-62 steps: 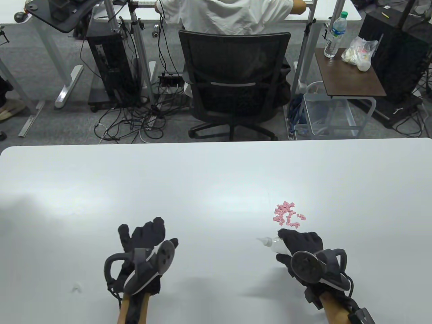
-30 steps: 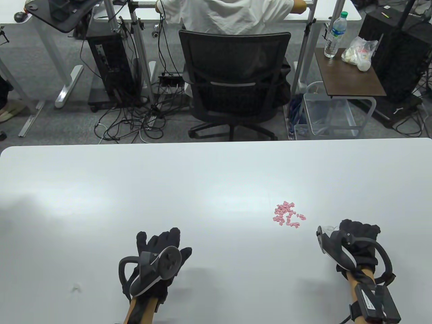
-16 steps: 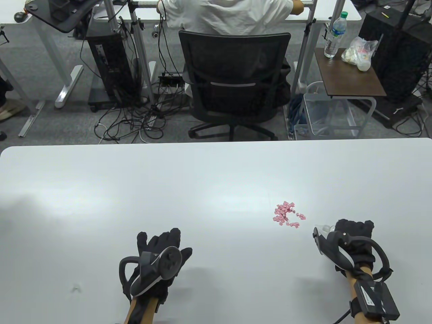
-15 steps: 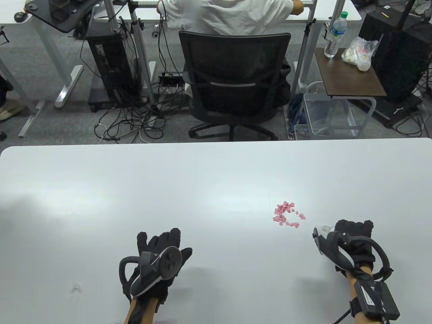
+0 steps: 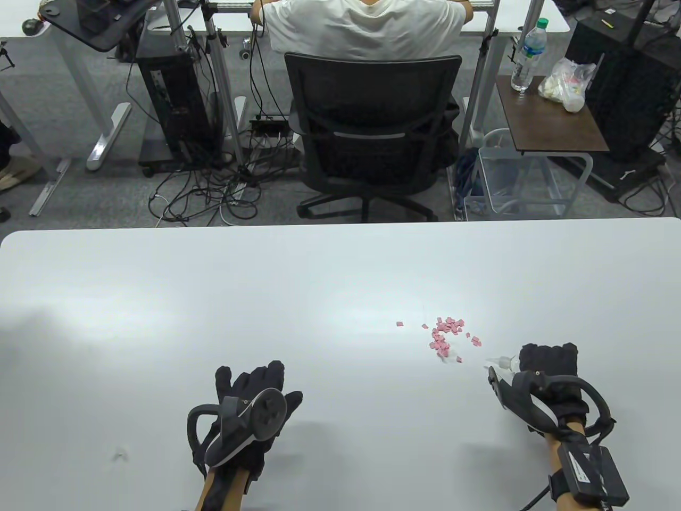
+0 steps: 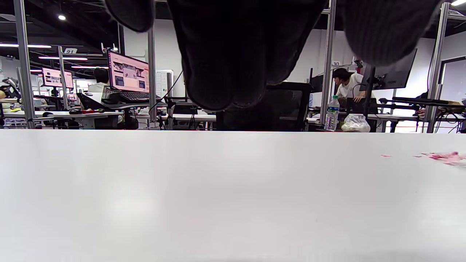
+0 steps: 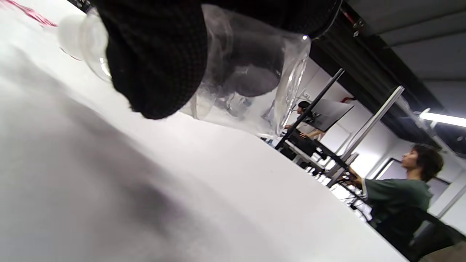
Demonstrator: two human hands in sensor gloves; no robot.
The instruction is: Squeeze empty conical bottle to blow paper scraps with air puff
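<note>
My right hand [image 5: 548, 362] grips a clear conical bottle [image 5: 503, 363] low over the white table [image 5: 319, 277], its nozzle pointing left toward the pink paper scraps [image 5: 446, 335]. In the right wrist view my gloved fingers [image 7: 156, 54] wrap the bottle's transparent body [image 7: 240, 80], which looks dented in. The scraps lie in a loose heap just left of the nozzle, with two stray pieces [image 5: 399, 323] farther left. They show as a pink smear in the left wrist view [image 6: 444, 157]. My left hand [image 5: 255, 388] rests flat on the table, fingers spread, holding nothing.
A person in a white shirt sits on a black office chair [image 5: 372, 133] beyond the table's far edge. A small brown side table [image 5: 548, 117] with a water bottle and a bag stands at the back right. A faint mark [image 5: 119, 454] sits near my left hand.
My right hand brought the bottle from left of the scraps round to their right and lowered its nozzle toward them. Several scraps have scattered leftward. My left hand stayed flat.
</note>
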